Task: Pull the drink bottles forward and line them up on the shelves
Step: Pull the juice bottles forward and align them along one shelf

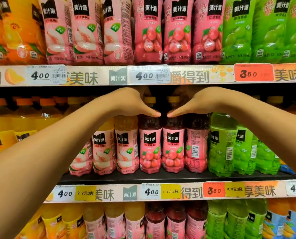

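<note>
On the middle shelf (161,177) stand three red grape bottles in a row. My left hand (135,103) reaches over the left red grape bottle (149,145); its thumb lies on the bottle's shoulder and its fingers curl behind the yellow cap. My right hand (198,103) mirrors this on the middle red grape bottle (173,145). The two thumb tips nearly meet. Most fingers are hidden in the dark behind the necks. The third red grape bottle (196,147) shows its barcode side. All three stand a little back from the shelf's front edge.
Peach bottles (126,145) stand to the left and green grape bottles (221,147) to the right on the same shelf, with orange juice bottles (2,128) farther left. The upper shelf's price strip (143,75) hangs just above my hands. Full rows fill the shelves above and below.
</note>
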`<act>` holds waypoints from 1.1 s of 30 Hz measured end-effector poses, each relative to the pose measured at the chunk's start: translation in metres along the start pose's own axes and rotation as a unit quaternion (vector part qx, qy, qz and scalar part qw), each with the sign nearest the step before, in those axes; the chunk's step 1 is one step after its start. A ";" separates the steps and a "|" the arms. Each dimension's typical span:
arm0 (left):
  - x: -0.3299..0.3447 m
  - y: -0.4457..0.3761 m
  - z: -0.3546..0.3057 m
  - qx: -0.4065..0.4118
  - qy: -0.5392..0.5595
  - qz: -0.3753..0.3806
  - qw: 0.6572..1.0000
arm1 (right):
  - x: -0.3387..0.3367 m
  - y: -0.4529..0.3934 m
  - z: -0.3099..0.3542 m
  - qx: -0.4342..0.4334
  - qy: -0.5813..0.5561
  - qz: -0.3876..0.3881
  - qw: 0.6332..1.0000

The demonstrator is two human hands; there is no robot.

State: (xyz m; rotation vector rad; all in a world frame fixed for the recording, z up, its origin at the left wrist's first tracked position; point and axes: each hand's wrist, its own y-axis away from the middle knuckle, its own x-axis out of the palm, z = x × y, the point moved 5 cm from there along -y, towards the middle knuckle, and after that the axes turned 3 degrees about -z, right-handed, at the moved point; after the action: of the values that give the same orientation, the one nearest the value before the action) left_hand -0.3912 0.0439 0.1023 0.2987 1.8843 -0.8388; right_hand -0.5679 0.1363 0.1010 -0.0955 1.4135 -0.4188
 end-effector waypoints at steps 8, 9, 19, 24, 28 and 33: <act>-0.014 0.006 0.010 0.024 -0.031 0.013 0.999 | 0.001 -0.006 -0.006 0.012 0.041 0.034 0.999; -0.016 0.008 0.014 0.030 -0.040 0.015 0.999 | 0.001 -0.007 -0.005 0.003 0.026 0.019 0.999; -0.046 0.030 0.078 0.044 -0.032 -0.061 0.997 | 0.013 -0.015 0.098 -0.219 0.066 -0.124 0.966; -0.047 0.028 0.103 0.040 -0.026 -0.009 0.999 | 0.025 -0.029 0.123 -0.209 0.039 -0.105 0.971; -0.046 0.023 0.104 0.039 -0.012 0.006 0.999 | 0.027 -0.038 0.124 -0.177 -0.006 -0.078 0.981; -0.047 0.023 0.102 0.045 -0.019 -0.006 0.999 | 0.025 -0.041 0.122 -0.162 -0.024 -0.061 0.985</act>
State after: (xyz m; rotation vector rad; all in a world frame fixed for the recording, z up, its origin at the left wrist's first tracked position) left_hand -0.2852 -0.0002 0.1086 0.3261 1.8180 -0.9322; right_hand -0.4565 0.0680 0.1105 -0.4562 1.4228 -0.2810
